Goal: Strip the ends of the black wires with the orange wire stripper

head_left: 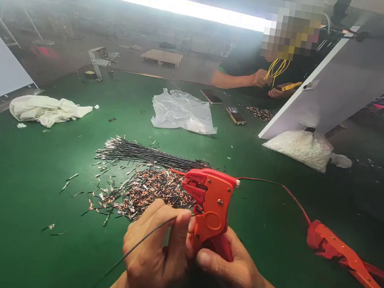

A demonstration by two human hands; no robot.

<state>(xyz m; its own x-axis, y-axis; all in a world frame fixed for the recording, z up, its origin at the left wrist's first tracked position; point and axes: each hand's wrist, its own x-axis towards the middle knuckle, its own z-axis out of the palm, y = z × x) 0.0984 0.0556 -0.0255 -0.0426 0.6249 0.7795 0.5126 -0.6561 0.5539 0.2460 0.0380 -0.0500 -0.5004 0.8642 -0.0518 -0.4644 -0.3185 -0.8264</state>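
Between thumb and fingers, my left hand (157,241) pinches a thin dark wire (132,247), which trails down toward the bottom edge. Its upper end reaches the side of an orange-red wire stripper (217,200). Wrapped round the handles of that stripper is my right hand (226,268); the tool stands upright, jaws pointing left. Just behind the tool's jaws lies a heap of short wire scraps (158,190), copper and black. Beyond the heap rests a bundle of black wires (149,154) with bare ends at the left.
A second orange hand tool (353,259) lies at the right. Farther back are a clear plastic bag (182,113), two phones (235,116), a white cloth (48,111) and a filled white bag (300,147). Across the table, a person's hands (262,78) hold yellow cable. A white panel (334,84) leans at right.
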